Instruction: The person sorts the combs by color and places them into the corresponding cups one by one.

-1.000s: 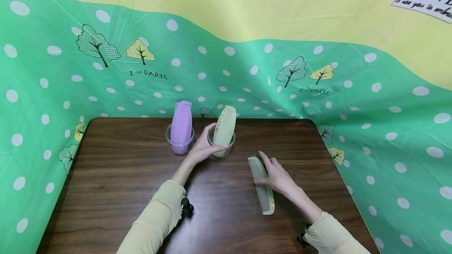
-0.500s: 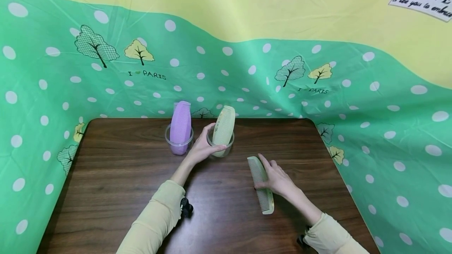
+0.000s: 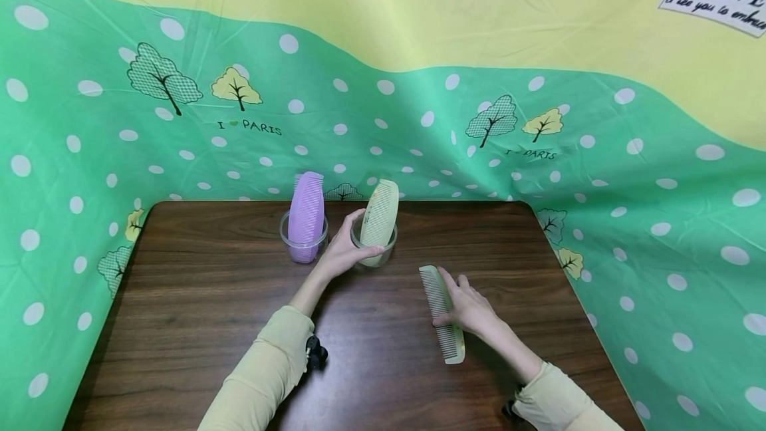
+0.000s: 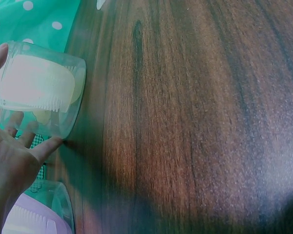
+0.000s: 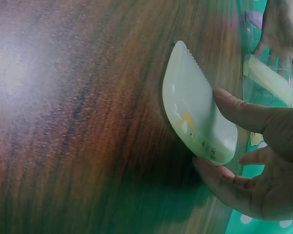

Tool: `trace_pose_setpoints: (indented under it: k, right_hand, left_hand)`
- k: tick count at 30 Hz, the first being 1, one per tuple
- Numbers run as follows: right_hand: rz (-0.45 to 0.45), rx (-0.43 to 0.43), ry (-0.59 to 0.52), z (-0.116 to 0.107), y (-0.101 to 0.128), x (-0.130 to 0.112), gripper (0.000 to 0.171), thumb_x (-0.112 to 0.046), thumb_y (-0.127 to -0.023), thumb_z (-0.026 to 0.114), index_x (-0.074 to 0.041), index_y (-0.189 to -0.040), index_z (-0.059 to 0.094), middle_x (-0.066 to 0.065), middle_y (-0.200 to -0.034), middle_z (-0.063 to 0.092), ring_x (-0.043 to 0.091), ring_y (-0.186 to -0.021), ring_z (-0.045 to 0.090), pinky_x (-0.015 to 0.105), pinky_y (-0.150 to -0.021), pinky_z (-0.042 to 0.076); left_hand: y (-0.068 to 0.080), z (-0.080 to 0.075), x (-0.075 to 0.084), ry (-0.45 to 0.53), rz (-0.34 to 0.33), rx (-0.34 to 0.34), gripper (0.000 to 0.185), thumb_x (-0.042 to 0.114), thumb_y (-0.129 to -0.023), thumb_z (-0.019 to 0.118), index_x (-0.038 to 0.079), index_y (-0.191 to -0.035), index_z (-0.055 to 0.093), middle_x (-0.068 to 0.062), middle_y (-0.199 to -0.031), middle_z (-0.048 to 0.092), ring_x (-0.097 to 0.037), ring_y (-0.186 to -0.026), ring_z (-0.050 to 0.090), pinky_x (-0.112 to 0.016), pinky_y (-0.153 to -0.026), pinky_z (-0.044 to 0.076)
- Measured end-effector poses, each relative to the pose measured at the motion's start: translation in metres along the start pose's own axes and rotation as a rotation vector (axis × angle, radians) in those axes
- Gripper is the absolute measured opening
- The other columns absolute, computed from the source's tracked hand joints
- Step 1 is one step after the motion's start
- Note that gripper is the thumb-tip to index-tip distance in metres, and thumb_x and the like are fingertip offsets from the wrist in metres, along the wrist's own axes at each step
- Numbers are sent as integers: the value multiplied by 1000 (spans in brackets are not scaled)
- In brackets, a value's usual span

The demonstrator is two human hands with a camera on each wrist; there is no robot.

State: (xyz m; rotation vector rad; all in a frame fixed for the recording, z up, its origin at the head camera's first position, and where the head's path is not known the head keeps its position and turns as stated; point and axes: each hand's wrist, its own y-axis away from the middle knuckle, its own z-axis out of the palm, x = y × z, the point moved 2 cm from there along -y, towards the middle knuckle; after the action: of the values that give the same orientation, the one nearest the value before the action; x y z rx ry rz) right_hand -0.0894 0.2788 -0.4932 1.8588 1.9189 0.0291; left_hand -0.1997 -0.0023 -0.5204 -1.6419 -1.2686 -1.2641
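Observation:
On the right of the head view, a pale green comb [image 3: 435,290] lies on the wooden table. My right hand [image 3: 471,308] pinches across it, thumb at the teeth [image 5: 207,78] and fingers at the spine. The comb looks flat on the wood. My left hand [image 3: 342,251] grips a clear plastic cup [image 4: 79,92] at the back of the table, thumb and fingers spread around its side. Inside that cup another pale green comb [image 3: 381,211] stands upright, leaning slightly right.
Left of the gripped cup stands a second clear cup [image 3: 284,235] with a purple comb [image 3: 306,208] upright in it. A green and yellow printed cloth [image 3: 419,105] hangs behind the brown wooden table [image 3: 197,324] and along its sides.
My right hand's fingers have drawn in around the lying comb, the index finger coming down to its spine. The left hand and its cup have stayed in place.

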Motion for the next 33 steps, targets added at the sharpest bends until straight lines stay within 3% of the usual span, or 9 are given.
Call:
trace_pose_setpoints:
  k: [8, 17, 21, 24, 33]
  right_hand:
    - [21, -1, -9, 4, -2, 3, 122, -33, -65, 99, -11, -162, 28, 25, -124, 53, 29, -85, 64, 48, -70, 56]
    - [23, -31, -25, 2, -1, 7, 119, -35, -67, 97, 3, -157, 30, 29, -129, 60, 42, -110, 64, 60, -91, 52]
    - [33, -74, -157, -1, -2, 8, 113, -24, -72, 96, 2, -157, 27, 27, -123, 61, 37, -101, 67, 49, -69, 60]
    - [61, -101, -257, -2, -2, 8, 108, -17, -75, 93, -1, -158, 25, 26, -117, 61, 31, -89, 69, 36, -51, 58]
    - [66, -125, -339, -9, 1, 6, 88, -8, -82, 86, -3, -151, 32, 21, -102, 64, 23, -73, 70, 37, -48, 58]
  left_hand:
    - [0, 1, 0, -4, -3, -3, 101, 42, -77, 90, 34, -158, 30, -4, -165, 37, -29, -151, 37, -57, -123, 29]
    - [1, 0, 0, -18, -17, 4, 100, 44, -77, 90, 39, -157, 29, -1, -164, 38, -28, -151, 38, -58, -123, 29]
    - [2, -1, 0, -30, -21, 8, 101, 46, -76, 89, 39, -157, 30, 1, -163, 38, -28, -151, 38, -58, -122, 30]
    - [1, -1, 0, -30, -20, 10, 101, 46, -76, 89, 37, -158, 30, 1, -163, 38, -29, -150, 39, -59, -122, 30]
    - [2, 1, -2, -22, -9, 7, 101, 46, -77, 88, 36, -159, 29, -4, -166, 36, -29, -152, 36, -60, -121, 30]
